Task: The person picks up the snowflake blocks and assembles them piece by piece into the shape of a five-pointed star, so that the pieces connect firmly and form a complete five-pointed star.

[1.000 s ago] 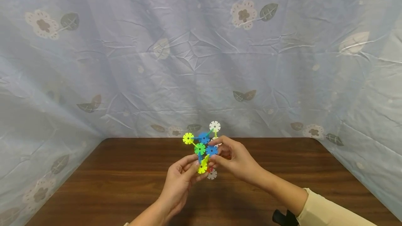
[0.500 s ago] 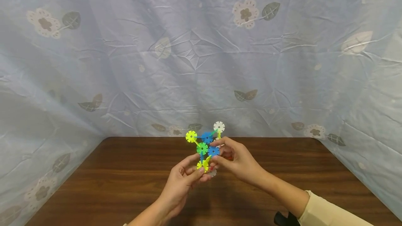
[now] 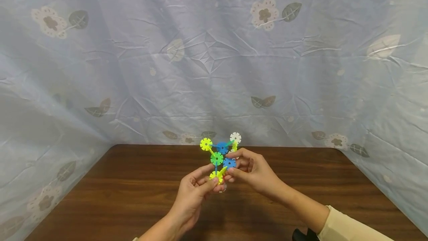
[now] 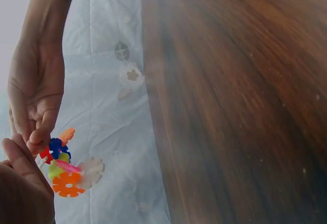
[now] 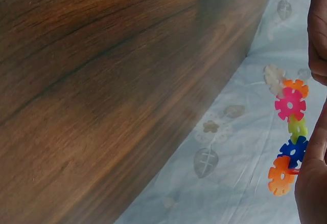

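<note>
Both hands hold one joined structure of notched plastic snowflake discs above the table in the head view. My left hand [image 3: 194,192] pinches a yellow disc [image 3: 216,177] at its lower end between thumb and fingers. On the other side, my right hand [image 3: 255,170] pinches a blue disc [image 3: 229,163]. A green disc [image 3: 217,158] sits between them, with another yellow disc [image 3: 206,144] at upper left and a white disc [image 3: 235,138] at upper right. Orange [image 4: 68,184] and pink [image 5: 290,105] discs on the far side show in the wrist views. Fingers cover some discs.
A dark wooden table [image 3: 133,185] lies beneath the hands. Pale curtain [image 3: 167,84] with leaf and flower prints surrounds its back and sides. A black object [image 3: 304,235], partly cut off, is by the right sleeve [image 3: 347,224] at the bottom edge.
The structure has shifted slightly right and turned a little; a white disc beneath it is now mostly hidden behind the left fingers. Both hands keep their hold.
</note>
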A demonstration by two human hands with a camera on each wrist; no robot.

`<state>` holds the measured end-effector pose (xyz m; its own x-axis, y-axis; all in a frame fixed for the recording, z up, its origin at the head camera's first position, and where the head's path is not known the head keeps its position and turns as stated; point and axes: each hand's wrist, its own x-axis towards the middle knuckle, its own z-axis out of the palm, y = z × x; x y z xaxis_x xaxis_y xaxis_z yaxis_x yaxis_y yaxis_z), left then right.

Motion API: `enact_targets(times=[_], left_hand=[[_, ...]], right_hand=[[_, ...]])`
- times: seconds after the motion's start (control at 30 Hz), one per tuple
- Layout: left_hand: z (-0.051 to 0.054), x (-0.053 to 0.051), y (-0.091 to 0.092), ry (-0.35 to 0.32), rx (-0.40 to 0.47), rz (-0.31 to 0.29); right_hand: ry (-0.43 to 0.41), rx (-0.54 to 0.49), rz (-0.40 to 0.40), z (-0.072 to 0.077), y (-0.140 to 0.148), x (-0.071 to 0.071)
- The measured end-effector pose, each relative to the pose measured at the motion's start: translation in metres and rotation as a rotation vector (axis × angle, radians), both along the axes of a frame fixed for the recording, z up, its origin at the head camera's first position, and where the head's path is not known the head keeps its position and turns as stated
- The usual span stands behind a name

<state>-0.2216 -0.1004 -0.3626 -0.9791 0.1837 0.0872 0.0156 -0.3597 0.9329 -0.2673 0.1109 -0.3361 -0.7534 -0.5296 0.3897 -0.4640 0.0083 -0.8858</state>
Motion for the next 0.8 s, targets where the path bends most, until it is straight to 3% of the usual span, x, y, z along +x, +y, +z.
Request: enact_targets(times=[0.43, 0.8], left_hand=[[-0.004, 0.003, 0.004, -0.031, -0.017, 0.055], [-0.005, 0.002, 0.004, -0.029, -0.010, 0.038]], right_hand=[[-0.057, -0.062, 0.079, -0.006, 0.001, -0.001], [-0.007, -0.007, 0.022, -0.008, -0.002, 0.002]])
